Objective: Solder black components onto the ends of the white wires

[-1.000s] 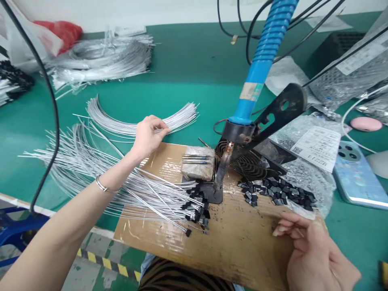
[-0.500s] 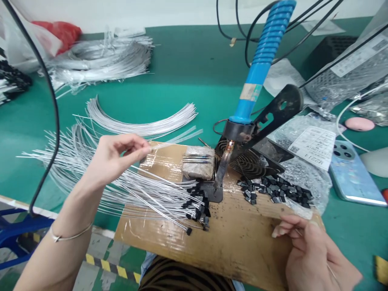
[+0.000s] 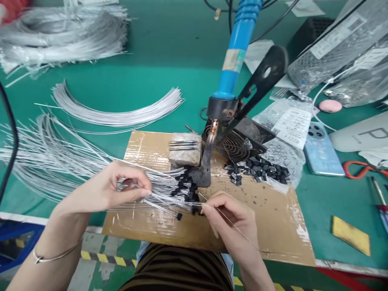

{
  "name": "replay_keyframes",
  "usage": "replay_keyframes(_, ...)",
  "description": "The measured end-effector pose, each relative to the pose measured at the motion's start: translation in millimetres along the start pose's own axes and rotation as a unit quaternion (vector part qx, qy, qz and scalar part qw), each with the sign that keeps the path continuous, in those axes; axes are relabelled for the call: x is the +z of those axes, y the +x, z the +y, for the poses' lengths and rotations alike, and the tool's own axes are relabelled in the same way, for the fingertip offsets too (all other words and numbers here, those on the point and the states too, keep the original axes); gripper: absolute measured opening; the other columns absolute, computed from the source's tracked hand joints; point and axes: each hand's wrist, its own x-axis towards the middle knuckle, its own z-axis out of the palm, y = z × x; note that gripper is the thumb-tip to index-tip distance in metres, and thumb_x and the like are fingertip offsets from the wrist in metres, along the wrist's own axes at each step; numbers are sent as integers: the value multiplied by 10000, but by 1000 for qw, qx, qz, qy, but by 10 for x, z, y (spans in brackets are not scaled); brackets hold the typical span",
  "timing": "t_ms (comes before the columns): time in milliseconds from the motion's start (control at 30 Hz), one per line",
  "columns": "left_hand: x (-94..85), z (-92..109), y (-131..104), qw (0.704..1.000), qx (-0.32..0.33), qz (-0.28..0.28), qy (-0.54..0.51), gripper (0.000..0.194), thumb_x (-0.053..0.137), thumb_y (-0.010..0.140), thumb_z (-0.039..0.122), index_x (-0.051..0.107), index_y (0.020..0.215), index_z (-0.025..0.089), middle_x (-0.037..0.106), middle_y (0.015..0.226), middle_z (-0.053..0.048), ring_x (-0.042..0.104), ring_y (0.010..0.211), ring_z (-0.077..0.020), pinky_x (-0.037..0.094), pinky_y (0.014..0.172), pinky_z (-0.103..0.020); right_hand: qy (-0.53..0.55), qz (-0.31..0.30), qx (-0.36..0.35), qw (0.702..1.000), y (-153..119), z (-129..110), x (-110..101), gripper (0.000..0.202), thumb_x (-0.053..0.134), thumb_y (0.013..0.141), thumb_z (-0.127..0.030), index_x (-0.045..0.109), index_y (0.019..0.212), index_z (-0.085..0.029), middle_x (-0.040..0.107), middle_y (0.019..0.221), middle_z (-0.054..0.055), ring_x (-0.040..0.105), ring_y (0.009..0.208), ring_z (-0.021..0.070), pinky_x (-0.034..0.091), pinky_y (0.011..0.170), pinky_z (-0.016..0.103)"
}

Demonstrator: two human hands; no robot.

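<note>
left hand (image 3: 110,188): pinching white wire (image 3: 192,203), 9-to-3ish
right hand (image 3: 233,218): pinched at its 3-o'clock end
black bits (image 3: 266,169): 1 o'clock from right hand, the nearer one

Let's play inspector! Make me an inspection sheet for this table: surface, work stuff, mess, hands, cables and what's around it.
Surface: green tabletop; brown cardboard, dark-specked.
Work stuff: loose white wires, many black-ended; curved wire bundle; small black pieces, piled; blue-handled soldering iron in a black stand.
Mess: phone, pink oval item, yellow pad, plastic bag.
Hands: left hand has a pinching grip on pale strands; right hand pinches them farther along; a thin metallic wire crosses right hand.
Cables: black cable at left edge; white cable near the phone.
Surroundings: yellow-and-black floor tape; blue frame, lower left.
</note>
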Motion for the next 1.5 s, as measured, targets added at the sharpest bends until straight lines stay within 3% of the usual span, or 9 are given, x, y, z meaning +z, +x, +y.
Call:
replay_keyframes(167, 23, 12, 32, 999, -26, 27, -24, 180, 711, 898, 210, 785, 734, 211, 747, 631, 0, 592, 540, -115, 452, 496, -205, 69, -4, 48, 996, -15, -5, 27, 283, 811, 943, -348, 712, 731, -189, 575, 663, -36, 428, 483, 64, 315, 482, 236)
replay_keyframes(367, 78, -42, 40, 995, -48, 67, -63, 155, 751, 892, 262, 802, 748, 236, 746, 613, -14, 640, 510, -146, 519, 497, -228, 87, 59, 71, 992, -36, -56, 100, 282, 822, 936, -366, 735, 735, -187, 605, 689, -19, 479, 488, 76, 347, 458, 226)
replay_keyframes(600, 113, 4, 19, 992, -31, 110, -47, 130, 772, 831, 230, 805, 706, 242, 761, 615, -21, 612, 520, -142, 475, 487, -221, 155, 25, 104, 982, -7, -20, 136, 257, 848, 910, -349, 748, 739, -187, 610, 682, -36, 502, 435, 56, 348, 431, 209)
replay_keyframes(900, 137, 98, 16, 996, -47, 62, -45, 202, 732, 863, 259, 783, 670, 225, 722, 579, -21, 580, 490, -137, 439, 459, -221, 166, 9, 87, 982, 10, -34, 107, 187, 861, 891, -303, 778, 762, -197, 645, 711, -24, 509, 440, 53, 355, 423, 201)
replay_keyframes(1267, 145, 73, -2, 995, -52, 65, -58, 194, 725, 864, 263, 770, 681, 216, 701, 562, -23, 556, 477, -137, 423, 449, -226, 152, 6, 84, 985, 15, -59, 87, 249, 878, 878, -352, 761, 731, -190, 646, 696, -13, 506, 442, 68, 358, 420, 215)
replay_keyframes(1500, 166, 90, 32, 996, -55, 39, -65, 218, 708, 873, 275, 749, 666, 222, 669, 542, -10, 514, 464, -129, 389, 439, -229, 153, -7, 84, 985, 21, -53, 61, 255, 868, 884, -365, 753, 737, -191, 645, 707, -9, 495, 467, 77, 364, 443, 228)
